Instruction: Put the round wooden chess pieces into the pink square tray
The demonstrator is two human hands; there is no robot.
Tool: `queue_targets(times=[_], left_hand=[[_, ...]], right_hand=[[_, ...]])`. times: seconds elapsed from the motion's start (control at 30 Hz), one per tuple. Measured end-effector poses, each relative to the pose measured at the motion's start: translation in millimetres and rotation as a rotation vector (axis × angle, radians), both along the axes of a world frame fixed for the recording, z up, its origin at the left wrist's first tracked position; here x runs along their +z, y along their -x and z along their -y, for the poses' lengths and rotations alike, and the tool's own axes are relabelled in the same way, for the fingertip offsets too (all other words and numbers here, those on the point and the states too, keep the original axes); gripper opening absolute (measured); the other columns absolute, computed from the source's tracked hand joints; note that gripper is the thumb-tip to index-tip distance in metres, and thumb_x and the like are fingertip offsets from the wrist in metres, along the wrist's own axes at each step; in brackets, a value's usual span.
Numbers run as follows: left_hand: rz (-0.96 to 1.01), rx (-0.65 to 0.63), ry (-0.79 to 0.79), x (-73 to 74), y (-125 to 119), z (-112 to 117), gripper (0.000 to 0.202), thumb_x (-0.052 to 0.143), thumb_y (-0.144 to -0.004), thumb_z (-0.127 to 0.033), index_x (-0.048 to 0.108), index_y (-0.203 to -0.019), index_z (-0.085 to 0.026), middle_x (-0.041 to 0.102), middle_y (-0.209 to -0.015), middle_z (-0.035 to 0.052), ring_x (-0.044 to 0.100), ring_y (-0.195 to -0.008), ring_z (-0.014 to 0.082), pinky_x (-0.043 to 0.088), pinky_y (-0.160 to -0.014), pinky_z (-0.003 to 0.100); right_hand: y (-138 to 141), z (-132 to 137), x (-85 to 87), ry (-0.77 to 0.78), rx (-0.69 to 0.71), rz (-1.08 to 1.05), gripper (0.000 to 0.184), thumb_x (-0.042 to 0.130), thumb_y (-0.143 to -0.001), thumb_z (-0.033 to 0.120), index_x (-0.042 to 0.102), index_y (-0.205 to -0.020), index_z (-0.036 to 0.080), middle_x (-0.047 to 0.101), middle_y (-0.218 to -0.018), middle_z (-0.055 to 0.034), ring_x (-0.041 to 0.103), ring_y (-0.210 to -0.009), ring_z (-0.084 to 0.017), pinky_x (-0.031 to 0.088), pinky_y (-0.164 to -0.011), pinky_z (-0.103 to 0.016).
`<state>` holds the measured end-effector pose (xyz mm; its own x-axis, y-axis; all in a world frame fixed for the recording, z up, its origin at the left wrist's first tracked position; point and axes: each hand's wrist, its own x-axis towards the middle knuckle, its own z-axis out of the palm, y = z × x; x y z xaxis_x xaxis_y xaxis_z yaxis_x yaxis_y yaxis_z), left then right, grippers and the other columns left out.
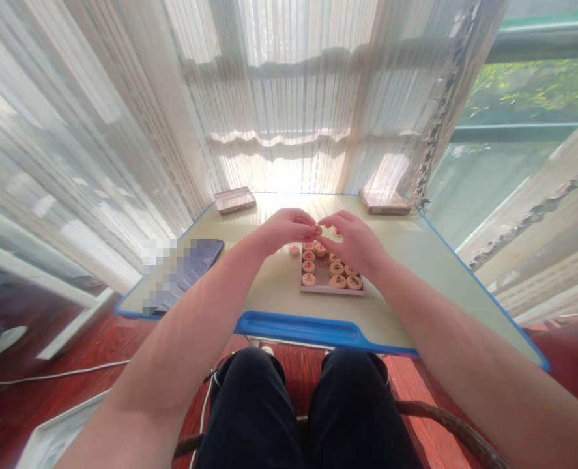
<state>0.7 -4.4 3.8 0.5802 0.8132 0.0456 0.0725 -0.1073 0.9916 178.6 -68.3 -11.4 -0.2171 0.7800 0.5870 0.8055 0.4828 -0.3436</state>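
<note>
A round wooden Chinese chess piece [318, 230] is pinched in the fingertips of my left hand [289, 229], above the back of a shallow box. My right hand [351, 241] is close on the other side, thumb and index finger apart near the piece; whether they touch it I cannot tell. Below lies the open box [331, 290] with several Chinese chess pieces in it: red-marked ones like this piece [309, 279] down the left, black-marked ones like this piece [337, 281] on the right. My right hand hides part of the box.
One loose piece [294, 249] lies left of the box, another [338, 232] behind it. A small clear-topped box [235, 200] is at the table's back left, a second box [384, 202] at the back right. A dark flat device [191, 273], partly pixelated, lies left. A blue tray [298, 327] edges the front.
</note>
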Motion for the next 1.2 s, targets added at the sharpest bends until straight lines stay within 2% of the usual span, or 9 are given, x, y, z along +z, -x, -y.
queue_targets(times=[0.13,0.3,0.47,0.6,0.67,0.8,0.87,1.03,1.2], left_hand=[[0.033,-0.051,0.061,2.9,-0.9,2.3,0.031,0.081,-0.058,-0.023,0.062,-0.079,-0.011,0.068,-0.077,0.0065,0.066,-0.076,0.0152,0.052,-0.079,0.035],[0.009,-0.086,0.075,5.6,1.9,2.6,0.027,0.078,-0.061,-0.022,0.064,-0.082,-0.011,0.07,-0.081,0.0083,0.066,-0.078,0.0161,0.052,-0.081,0.035],[-0.091,-0.093,0.081,8.4,5.8,1.7,0.025,0.075,-0.066,-0.024,0.067,-0.085,-0.012,0.07,-0.084,0.0104,0.067,-0.077,0.017,0.053,-0.073,0.032],[-0.095,-0.092,0.084,8.9,6.1,1.9,0.028,0.074,-0.067,-0.026,0.067,-0.09,-0.012,0.07,-0.086,0.0107,0.067,-0.079,0.0168,0.052,-0.069,0.028],[-0.097,-0.092,0.08,9.6,5.9,2.8,0.032,0.075,-0.067,-0.027,0.067,-0.094,-0.012,0.07,-0.088,0.0112,0.066,-0.077,0.0159,0.05,-0.063,0.025],[-0.16,-0.054,0.057,11.6,4.4,5.7,0.036,0.074,-0.065,-0.026,0.067,-0.097,-0.013,0.07,-0.087,0.0113,0.062,-0.061,0.0108,0.04,-0.046,0.019],[-0.197,0.03,0.001,11.5,2.5,6.1,0.034,0.072,-0.065,-0.025,0.068,-0.096,-0.012,0.07,-0.086,0.0109,0.061,-0.057,0.0103,0.037,-0.042,0.019],[-0.115,0.46,-0.287,7.4,-1.6,0.7,0.022,0.058,-0.069,-0.02,0.066,-0.087,-0.012,0.07,-0.092,0.0092,0.063,-0.056,0.0115,0.041,-0.041,0.019],[-0.015,0.559,-0.319,6.3,0.0,-5.0,0.023,0.05,-0.068,-0.019,0.065,-0.084,-0.012,0.07,-0.086,0.0079,0.063,-0.055,0.0114,0.041,-0.04,0.018]], right_hand=[[0.2,2.5,2.5,0.01,-0.017,0.001,0.021,0.06,-0.079,0.03,0.063,-0.098,0.021,0.063,-0.094,-0.0051,0.057,-0.081,-0.018,0.043,-0.07,-0.03],[-0.6,3.0,3.3,-0.005,-0.033,0.018,0.02,0.061,-0.077,0.032,0.065,-0.095,0.022,0.063,-0.088,-0.0043,0.056,-0.081,-0.019,0.042,-0.069,-0.03],[-4.1,1.9,3.1,-0.023,0.027,0.054,0.018,0.06,-0.079,0.031,0.066,-0.094,0.022,0.061,-0.083,-0.0039,0.056,-0.082,-0.018,0.042,-0.071,-0.029],[-3.7,2.9,4.0,-0.063,0.044,0.07,0.02,0.058,-0.08,0.031,0.066,-0.096,0.022,0.06,-0.087,-0.0047,0.056,-0.082,-0.018,0.042,-0.073,-0.029],[-2.3,4.3,5.3,-0.075,0.025,0.096,0.02,0.058,-0.08,0.032,0.066,-0.095,0.022,0.06,-0.087,-0.0049,0.055,-0.081,-0.018,0.042,-0.071,-0.029],[-0.8,6.0,8.1,-0.059,-0.009,0.147,0.021,0.057,-0.081,0.036,0.067,-0.092,0.022,0.058,-0.08,-0.0041,0.054,-0.077,-0.018,0.039,-0.067,-0.028],[-1.4,6.1,9.1,-0.027,-0.014,0.146,0.021,0.057,-0.079,0.036,0.068,-0.09,0.021,0.058,-0.077,-0.0034,0.053,-0.074,-0.017,0.038,-0.065,-0.027],[-2.9,9.5,13.7,0.162,0.017,0.203,0.02,0.06,-0.076,0.038,0.068,-0.087,0.023,0.059,-0.078,-0.0021,0.052,-0.067,-0.014,0.036,-0.06,-0.026],[1.3,17.3,19.9,0.306,0.034,0.283,0.019,0.06,-0.075,0.039,0.07,-0.08,0.024,0.063,-0.081,-0.0032,0.056,-0.073,-0.017,0.038,-0.061,-0.027]])
